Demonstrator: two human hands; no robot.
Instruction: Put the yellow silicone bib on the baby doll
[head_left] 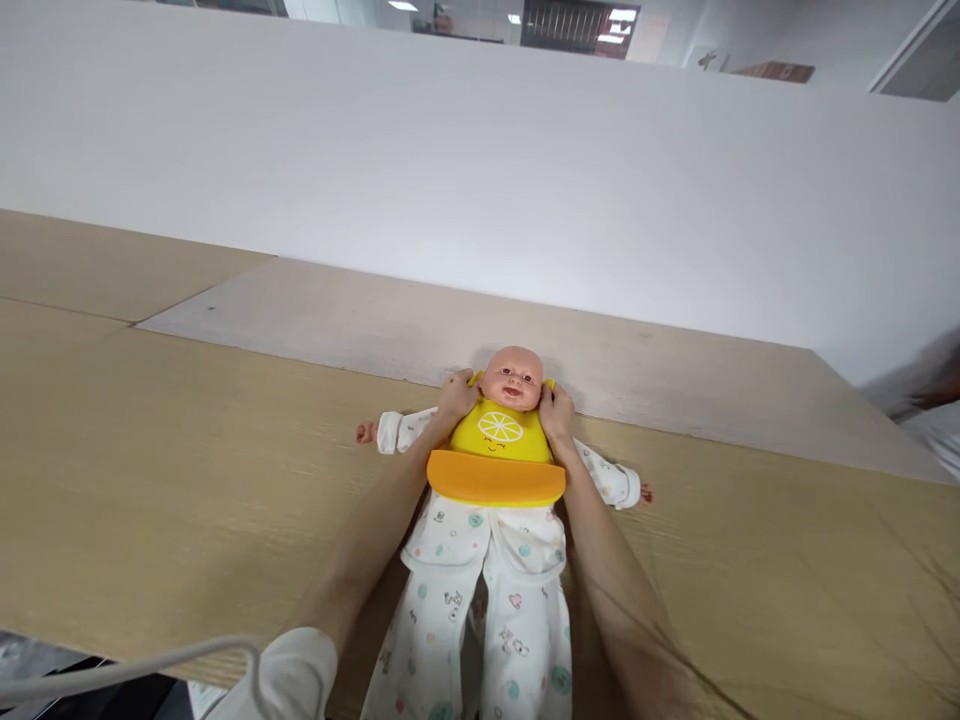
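On its back on the wooden table lies a baby doll (513,368) in a white patterned outfit (517,610), arms stretched out to both sides. A yellow silicone bib (469,437) with a lemon print and an orange catch pocket (495,478) covers its chest. My left hand (456,396) is closed on one neck strap of the bib, beside the doll's head. On the head's other side, my right hand (556,412) pinches the other strap, its yellow tip showing above my fingers. The strap ends behind the neck are hidden.
A white partition (480,170) rises behind the table (247,480). At the lower left, a pale cable (165,660) crosses the table's front edge. Part of another person (934,415) shows at the right edge.
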